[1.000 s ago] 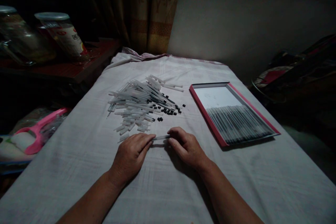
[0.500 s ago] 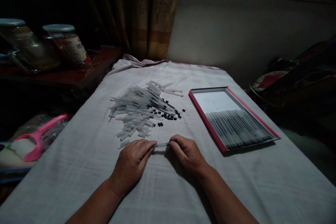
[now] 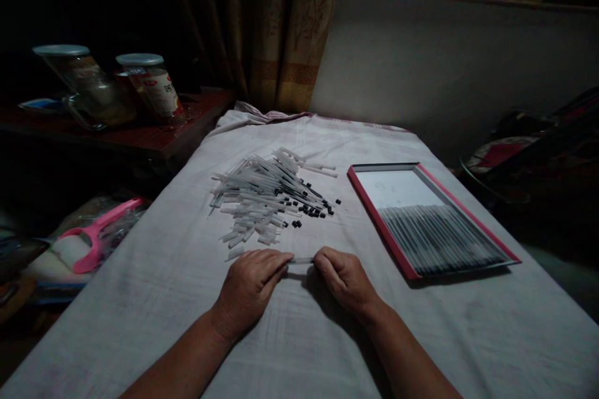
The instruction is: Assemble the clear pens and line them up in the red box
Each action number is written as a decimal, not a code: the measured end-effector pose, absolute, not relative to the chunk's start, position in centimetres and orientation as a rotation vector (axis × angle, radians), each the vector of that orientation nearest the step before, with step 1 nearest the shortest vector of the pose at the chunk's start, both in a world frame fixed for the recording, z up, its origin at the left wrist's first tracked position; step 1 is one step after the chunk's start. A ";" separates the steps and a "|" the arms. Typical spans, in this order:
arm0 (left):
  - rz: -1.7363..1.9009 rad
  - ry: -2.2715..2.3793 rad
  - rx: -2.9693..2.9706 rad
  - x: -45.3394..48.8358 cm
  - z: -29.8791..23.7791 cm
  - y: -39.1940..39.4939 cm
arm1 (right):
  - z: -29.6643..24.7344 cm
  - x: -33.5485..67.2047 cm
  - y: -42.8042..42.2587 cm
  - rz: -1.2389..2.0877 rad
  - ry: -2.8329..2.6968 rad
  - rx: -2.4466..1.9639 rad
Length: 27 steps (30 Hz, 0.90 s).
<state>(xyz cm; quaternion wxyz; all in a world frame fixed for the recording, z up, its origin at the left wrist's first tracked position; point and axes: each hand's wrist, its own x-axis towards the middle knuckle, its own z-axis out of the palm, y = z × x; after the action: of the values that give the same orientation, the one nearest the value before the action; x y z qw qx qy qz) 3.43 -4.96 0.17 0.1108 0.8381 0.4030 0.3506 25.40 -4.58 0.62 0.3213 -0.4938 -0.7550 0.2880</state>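
Slim translucent plastic tube (image 3: pixel 303 260), one, spans the gap between the left hand (image 3: pixel 256 283) and the right hand (image 3: pixel 347 277), both pinching its ends; beyond, slightly left, one heap of whitish plastic tubes (image 3: pixel 255 184), too tangled to count; right, one shallow red-edged box (image 3: pixel 382 224)

– How's the light?
– Dim; the white cloth (image 3: pixel 281 355) looks grey, with a soft shadow beneath the right hand (image 3: pixel 344 277).
– And the edges?
– Distorted: the jars (image 3: pixel 156 90) lean, and the upper left corner is nearly black
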 end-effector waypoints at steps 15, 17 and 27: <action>0.935 1.064 2.500 3.6 0.5 -5.1 | 0.6 25.0 -5.7 0.807 -1.951 -1.230; 0.866 1.128 2.537 2.8 0.9 -4.8 | 0.5 25.2 -5.8 0.782 -1.945 -1.239; 0.445 1.930 2.423 -1.8 2.9 -3.7 | 0.1 27.3 -5.5 0.863 -1.475 -1.504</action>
<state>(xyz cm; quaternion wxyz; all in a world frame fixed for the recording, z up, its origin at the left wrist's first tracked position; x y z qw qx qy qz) -1.83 -3.71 2.89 0.0060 0.7741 0.6168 0.1423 27.34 -5.49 0.14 0.4194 -0.5998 -0.5881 0.3442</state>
